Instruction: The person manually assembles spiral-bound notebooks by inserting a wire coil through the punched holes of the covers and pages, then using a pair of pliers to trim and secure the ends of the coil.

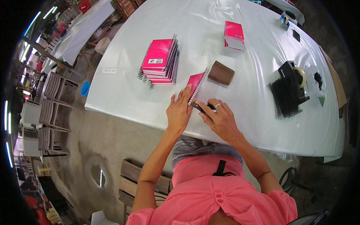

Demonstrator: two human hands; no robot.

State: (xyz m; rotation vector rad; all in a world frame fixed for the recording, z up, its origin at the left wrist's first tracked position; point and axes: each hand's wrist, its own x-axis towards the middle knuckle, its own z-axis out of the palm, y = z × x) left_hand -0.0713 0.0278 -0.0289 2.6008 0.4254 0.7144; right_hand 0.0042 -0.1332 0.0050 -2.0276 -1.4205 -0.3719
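Observation:
A pink-covered spiral notebook lies aslant on the white-covered table in front of me, its wire coil along the right edge. My left hand rests flat on its near part with the fingers stretched out, hiding much of the cover. My right hand grips black-handled pliers, whose dark tip is at the near end of the coil. Whether the jaws touch the wire is too small to tell. Left of the notebook rises a stack of pink spiral notebooks. Beyond it, to the right, a brown block sits close by.
Farther back stands a small stack of pink books without visible coils. At the right are a pile of black coils and a black tape dispenser. A phone-like dark object lies near the far right edge. Chairs line the left.

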